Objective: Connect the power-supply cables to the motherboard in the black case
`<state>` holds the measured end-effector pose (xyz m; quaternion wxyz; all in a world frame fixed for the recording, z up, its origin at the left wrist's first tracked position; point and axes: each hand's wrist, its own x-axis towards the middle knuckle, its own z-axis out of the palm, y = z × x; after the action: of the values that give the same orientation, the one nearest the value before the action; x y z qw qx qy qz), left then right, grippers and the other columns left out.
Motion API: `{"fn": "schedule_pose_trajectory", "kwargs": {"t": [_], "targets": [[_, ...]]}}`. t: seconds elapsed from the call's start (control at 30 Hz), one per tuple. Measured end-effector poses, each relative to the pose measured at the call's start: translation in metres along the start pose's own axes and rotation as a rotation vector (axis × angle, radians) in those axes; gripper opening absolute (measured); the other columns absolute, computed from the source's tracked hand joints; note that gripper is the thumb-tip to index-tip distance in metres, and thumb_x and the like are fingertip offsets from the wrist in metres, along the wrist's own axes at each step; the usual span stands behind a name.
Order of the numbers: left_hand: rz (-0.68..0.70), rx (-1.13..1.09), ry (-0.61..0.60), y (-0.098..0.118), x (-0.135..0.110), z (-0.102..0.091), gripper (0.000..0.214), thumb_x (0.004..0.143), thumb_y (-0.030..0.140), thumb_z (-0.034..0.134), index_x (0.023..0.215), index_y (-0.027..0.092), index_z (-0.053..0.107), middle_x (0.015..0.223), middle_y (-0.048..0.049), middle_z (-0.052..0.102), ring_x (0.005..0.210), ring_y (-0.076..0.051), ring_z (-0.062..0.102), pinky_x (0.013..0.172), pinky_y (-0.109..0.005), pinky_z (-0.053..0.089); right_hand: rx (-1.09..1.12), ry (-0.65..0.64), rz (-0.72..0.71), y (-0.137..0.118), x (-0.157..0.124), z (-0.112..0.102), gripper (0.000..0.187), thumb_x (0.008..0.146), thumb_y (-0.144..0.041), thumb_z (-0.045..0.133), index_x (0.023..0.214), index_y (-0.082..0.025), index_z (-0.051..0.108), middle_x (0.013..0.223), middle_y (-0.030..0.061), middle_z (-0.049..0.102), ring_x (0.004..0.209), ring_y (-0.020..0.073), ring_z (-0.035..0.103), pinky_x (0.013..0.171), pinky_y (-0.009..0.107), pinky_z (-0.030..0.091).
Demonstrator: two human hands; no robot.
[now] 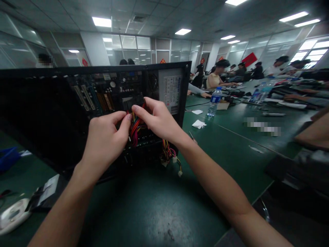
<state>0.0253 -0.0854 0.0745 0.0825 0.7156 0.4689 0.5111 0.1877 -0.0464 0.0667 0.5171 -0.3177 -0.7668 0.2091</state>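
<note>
An open black computer case [123,67] stands on the green table, its inside facing me. Both my hands reach into it at a bundle of coloured power cables [135,132]. My left hand [108,137] pinches some of these wires between thumb and forefinger. Just right of it, my right hand [160,118] is closed on the same bundle, its thumb near the left fingertips. The power supply [171,91] with a white label fills the upper right of the case. Behind my hands the motherboard [95,96] shows slots; my fingers hide the spot where the wires end.
Loose cables with white connectors [174,159] hang over the case's lower edge. A water bottle [214,102] and a crumpled tissue [199,124] are to the right. At left lie a blue tray [9,159] and a white round object [14,216]. Several people sit along tables behind.
</note>
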Motion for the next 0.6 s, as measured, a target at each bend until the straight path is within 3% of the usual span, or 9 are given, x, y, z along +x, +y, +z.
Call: {"fn": "schedule_pose_trajectory", "kwargs": {"t": [0.1, 0.2, 0.27, 0.4, 0.5, 0.6], "targets": [[-0.156, -0.213, -0.061, -0.025, 0.012, 0.008, 0.026, 0.079, 0.042, 0.071, 0.070, 0.017, 0.074, 0.061, -0.0029, 0.065, 0.066, -0.020, 0.060, 0.064, -0.028, 0.047, -0.057, 0.078, -0.003, 0.018, 0.000, 0.018, 0.032, 0.103, -0.048, 0.045, 0.096, -0.020, 0.060, 0.085, 0.0027, 0.063, 0.084, 0.0187, 0.057, 0.074, 0.029, 0.045], [-0.237, -0.360, -0.025, -0.056, 0.022, 0.017, 0.028, 0.077, 0.044, 0.070, 0.076, 0.016, 0.075, 0.076, -0.0064, 0.073, 0.072, -0.020, 0.063, 0.071, -0.030, 0.049, -0.168, 0.091, -0.034, 0.039, 0.000, 0.036, 0.026, 0.105, -0.039, 0.044, 0.105, -0.019, 0.060, 0.100, 0.0086, 0.068, 0.094, 0.0223, 0.061, 0.083, 0.032, 0.044], [-0.248, -0.205, -0.044, -0.072, 0.026, 0.019, 0.027, 0.081, 0.040, 0.063, 0.076, 0.016, 0.075, 0.077, -0.0061, 0.074, 0.074, -0.020, 0.063, 0.072, -0.028, 0.047, -0.263, 0.047, -0.015, 0.053, 0.002, 0.043, 0.023, 0.105, -0.033, 0.044, 0.111, -0.017, 0.059, 0.106, 0.0122, 0.069, 0.099, 0.0237, 0.063, 0.086, 0.031, 0.044], [-0.239, 0.364, -0.355, -0.089, 0.024, 0.022, 0.034, 0.090, 0.034, 0.050, 0.071, 0.017, 0.072, 0.062, -0.0052, 0.067, 0.062, -0.019, 0.057, 0.060, -0.028, 0.036, -0.423, -0.111, 0.182, 0.070, 0.006, 0.045, 0.027, 0.103, -0.033, 0.047, 0.106, -0.013, 0.064, 0.098, 0.0153, 0.072, 0.093, 0.0251, 0.067, 0.077, 0.030, 0.044], [-0.259, 0.507, -0.490, -0.095, 0.020, 0.029, 0.037, 0.093, 0.034, 0.046, 0.074, 0.018, 0.074, 0.070, -0.0084, 0.072, 0.065, -0.021, 0.061, 0.060, -0.029, 0.033, -0.468, -0.200, 0.296, 0.075, 0.007, 0.045, 0.034, 0.101, -0.040, 0.049, 0.092, -0.014, 0.068, 0.092, 0.0147, 0.074, 0.086, 0.0242, 0.068, 0.068, 0.029, 0.042], [-0.334, 0.582, -0.501, -0.097, 0.017, 0.035, 0.033, 0.091, 0.035, 0.050, 0.079, 0.018, 0.075, 0.077, -0.0111, 0.074, 0.069, -0.022, 0.064, 0.061, -0.029, 0.034, -0.511, -0.237, 0.339, 0.076, 0.007, 0.045, 0.038, 0.099, -0.044, 0.049, 0.094, -0.014, 0.071, 0.096, 0.0171, 0.075, 0.086, 0.0255, 0.069, 0.065, 0.029, 0.042]]}}
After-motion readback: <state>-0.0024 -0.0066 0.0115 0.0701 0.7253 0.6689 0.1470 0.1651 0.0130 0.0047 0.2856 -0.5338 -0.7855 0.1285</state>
